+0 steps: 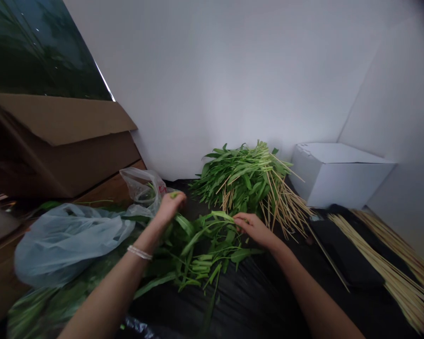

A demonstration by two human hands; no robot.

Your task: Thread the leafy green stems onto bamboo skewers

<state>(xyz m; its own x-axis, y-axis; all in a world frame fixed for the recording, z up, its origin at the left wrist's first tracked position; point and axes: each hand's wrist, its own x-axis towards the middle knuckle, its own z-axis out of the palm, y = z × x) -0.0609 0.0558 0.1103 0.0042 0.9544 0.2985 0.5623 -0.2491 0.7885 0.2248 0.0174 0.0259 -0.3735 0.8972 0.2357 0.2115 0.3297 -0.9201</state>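
My left hand [172, 205], slightly blurred, is closed with a bit of green plant [175, 193] showing at its top. It is raised over the left part of a loose heap of long-leaved greens [201, 263]. At the heap's right side, my right hand [253, 228] pinches the end of a long pale-green leaf [222, 215] between thumb and fingers. Behind my hands lies a pile of leafy greens [245, 172], with thin wooden sticks [281, 202] fanning out toward the right. Short cut-looking green pieces [202, 265] lie among the loose leaves.
Left are a bluish plastic bag [69, 240], a clear bag [141, 186] and a cardboard box [92, 155]. A white box [353, 174] stands back right. More thin sticks [385, 263] lie beside a black flat case [346, 256]. Black plastic sheeting [254, 296] covers the surface.
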